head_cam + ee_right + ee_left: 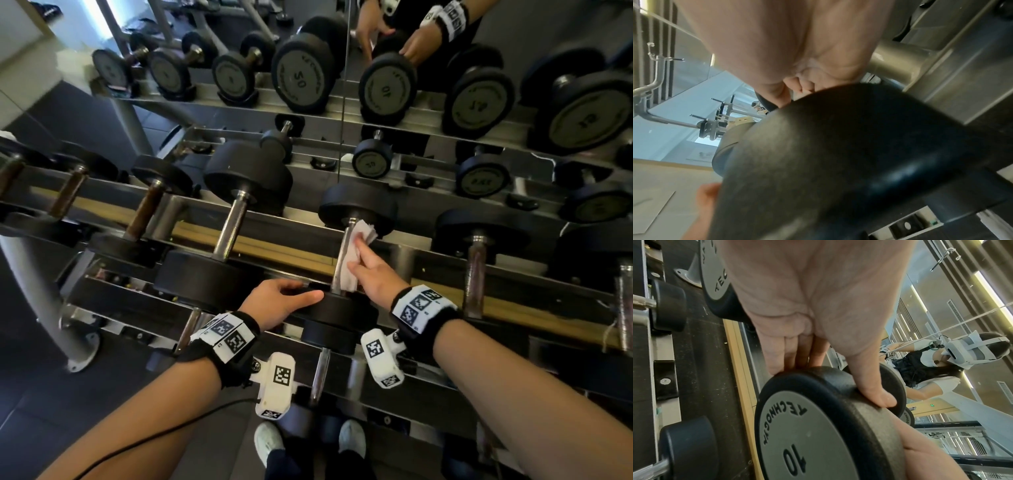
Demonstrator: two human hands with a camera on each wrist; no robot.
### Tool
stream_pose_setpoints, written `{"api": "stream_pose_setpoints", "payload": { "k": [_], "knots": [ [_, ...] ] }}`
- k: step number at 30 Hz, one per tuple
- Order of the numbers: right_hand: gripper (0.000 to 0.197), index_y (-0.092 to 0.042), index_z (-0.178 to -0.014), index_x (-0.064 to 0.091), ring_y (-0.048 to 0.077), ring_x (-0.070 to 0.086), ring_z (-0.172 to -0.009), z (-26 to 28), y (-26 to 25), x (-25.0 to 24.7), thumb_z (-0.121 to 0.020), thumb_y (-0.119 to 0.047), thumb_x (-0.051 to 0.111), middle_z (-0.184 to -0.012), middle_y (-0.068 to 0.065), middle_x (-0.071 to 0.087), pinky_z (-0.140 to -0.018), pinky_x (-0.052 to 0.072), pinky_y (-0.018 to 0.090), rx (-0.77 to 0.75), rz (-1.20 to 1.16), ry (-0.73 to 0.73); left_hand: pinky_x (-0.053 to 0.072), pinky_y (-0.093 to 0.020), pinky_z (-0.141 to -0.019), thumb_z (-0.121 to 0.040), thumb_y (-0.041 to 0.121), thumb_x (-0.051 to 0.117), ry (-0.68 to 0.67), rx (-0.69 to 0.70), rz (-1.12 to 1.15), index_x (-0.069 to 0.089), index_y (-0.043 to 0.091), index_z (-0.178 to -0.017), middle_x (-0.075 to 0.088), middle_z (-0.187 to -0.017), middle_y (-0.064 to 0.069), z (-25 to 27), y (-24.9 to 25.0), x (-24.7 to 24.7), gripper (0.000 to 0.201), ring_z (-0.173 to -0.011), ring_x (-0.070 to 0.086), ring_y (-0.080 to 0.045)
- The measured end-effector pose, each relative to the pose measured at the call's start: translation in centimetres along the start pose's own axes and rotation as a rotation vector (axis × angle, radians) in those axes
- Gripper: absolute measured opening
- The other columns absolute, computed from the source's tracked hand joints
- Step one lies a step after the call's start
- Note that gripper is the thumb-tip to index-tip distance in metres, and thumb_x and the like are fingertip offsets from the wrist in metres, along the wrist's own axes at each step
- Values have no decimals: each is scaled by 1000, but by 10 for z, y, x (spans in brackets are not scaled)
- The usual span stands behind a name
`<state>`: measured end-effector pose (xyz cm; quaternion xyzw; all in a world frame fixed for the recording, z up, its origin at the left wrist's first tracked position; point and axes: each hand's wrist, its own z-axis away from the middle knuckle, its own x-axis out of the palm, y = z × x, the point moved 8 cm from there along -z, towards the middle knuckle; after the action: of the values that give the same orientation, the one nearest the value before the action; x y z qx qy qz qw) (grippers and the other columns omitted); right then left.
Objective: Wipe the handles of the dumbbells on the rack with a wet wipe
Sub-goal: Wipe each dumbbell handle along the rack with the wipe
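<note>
The handle point(344, 255) of the 10 dumbbell point(346, 260) is mostly hidden: the wet wipe point(356, 253) is folded over it and the right hand point(373, 275) lies on top, so only a thin strip of bare metal shows along the handle's left edge. From the head view the right hand's fingers are laid along the handle pressing the wipe against it; how far they curl underneath cannot be told. The right wrist view gives little help, since the dumbbell's near weight point(838, 162) fills most of it as a dark blur and only the knuckles point(803, 87) peek over its rim; the wipe does not show there.

The left hand point(281, 301) grips the near weight of the same dumbbell, just left of the handle. The left wrist view shows what the head view does not: the grey end plate point(797, 434) marked 10, the thumb point(875, 386) curled over the weight's rim and the fingers point(795, 353) wrapped over its far side. It also catches a mirror reflection of the person wearing a headset.

The dumbbell lies on the top tier of the rack point(291, 250), its far weight point(358, 207) beyond the wipe. The neighbouring dumbbell point(236, 219) to its left and another point(478, 260) to its right sit well apart from it, leaving open gaps on both sides of the handle. Dumbbells further left are cut off by the frame edge.
</note>
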<state>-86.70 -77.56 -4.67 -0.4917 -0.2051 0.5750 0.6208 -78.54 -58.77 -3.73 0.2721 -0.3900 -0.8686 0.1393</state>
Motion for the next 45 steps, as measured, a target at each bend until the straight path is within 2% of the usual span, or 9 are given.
{"api": "stream_pose_setpoints", "payload": {
  "k": [5,11,18,22,25,32,36,39,45],
  "knots": [
    [63,-38,-155,6,23,30,-144,19,5,8,-104,-28,41,-162,4,20,-112,24,26,-40,93,-62,55,-38,-95,-33,87,73,8,-7,73,68,39,-94,76,-92,11,3,1,2,78,-92,72,-8],
    [58,-37,-155,13,16,24,-146,29,15,7,-104,-30,41,-163,0,20,-116,18,26,-37,92,-165,55,-39,-97,-29,89,73,-6,-7,92,68,34,-109,75,-101,6,3,1,2,98,-97,71,-11],
    [61,-39,-155,9,24,24,-147,1,-3,-7,-105,-25,41,-163,0,15,-122,18,37,-21,31,-50,54,-39,-97,-31,89,73,16,-24,93,68,40,-99,75,-99,8,8,1,1,84,-97,71,-10],
    [48,-43,-148,33,18,29,-145,24,14,3,-104,-24,43,-160,-2,27,-121,22,37,-50,-120,-93,54,-39,-97,-38,82,76,22,-29,99,70,38,-98,76,-94,9,8,3,1,75,-93,72,-9],
    [35,-48,-129,55,12,39,-138,42,22,9,-104,-26,43,-150,-5,44,-116,29,28,-84,-153,-151,56,-39,-95,-36,83,77,9,-31,91,71,34,-99,77,-91,10,8,5,1,80,-87,72,-10],
    [28,-38,-124,65,6,52,-124,44,8,-10,-101,-32,50,-135,-8,59,-113,37,34,-137,47,-114,52,-42,-100,-42,79,78,10,-34,98,69,33,-110,75,-104,3,9,5,3,82,-100,71,-14],
    [23,-36,-115,68,-3,62,-100,54,-23,-35,-92,-30,65,-112,-14,69,-89,49,21,-277,71,29,47,-39,-106,-61,65,80,5,-19,69,63,33,-123,70,-117,7,13,13,3,72,-111,64,-11],
    [21,-34,-102,66,0,62,-92,59,-49,-47,-83,-32,76,-102,-12,67,-77,49,13,-338,69,80,40,-40,-112,-78,35,81,31,49,43,53,27,-139,60,-134,5,15,34,-2,67,-127,53,-13],
    [17,-31,-93,57,17,61,-83,58,-94,-42,-91,-15,60,-87,-6,65,-74,48,32,-404,70,110,47,-29,-104,-81,4,76,2,299,217,53,28,-133,62,-131,7,16,94,-12,62,-120,59,-7]
  ]
}}
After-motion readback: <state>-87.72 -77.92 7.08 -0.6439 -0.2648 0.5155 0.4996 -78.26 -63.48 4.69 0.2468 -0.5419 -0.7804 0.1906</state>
